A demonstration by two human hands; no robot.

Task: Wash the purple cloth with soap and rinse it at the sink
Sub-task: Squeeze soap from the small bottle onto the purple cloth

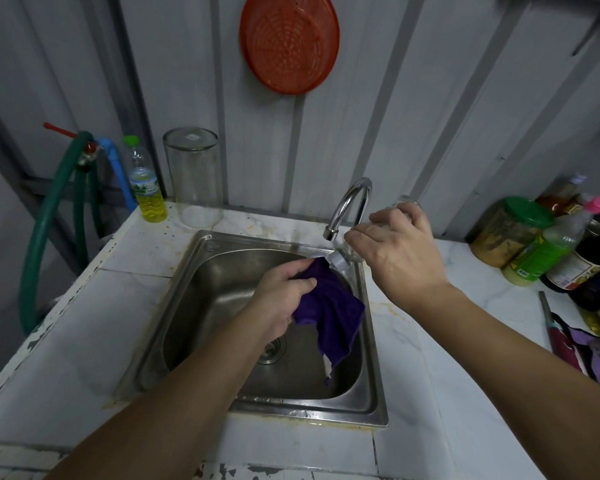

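Soap going onto the purple cloth over the sink.

The purple cloth (329,306) hangs bunched from the left hand (284,292), whose fingers and thumb curl round its upper edge, holding it above the sink (201,271) basin with its lower corner dangling toward the drain. Just beyond that hand's knuckles, the right hand (395,251) grips a clear bottle (343,258) tipped mouth-down, its neck touching or nearly touching the cloth's top. The tap (352,206) arches just behind the right hand; no running water is visible. By my reading the job is early: soap is only now being applied, while scrubbing and rinsing remain.
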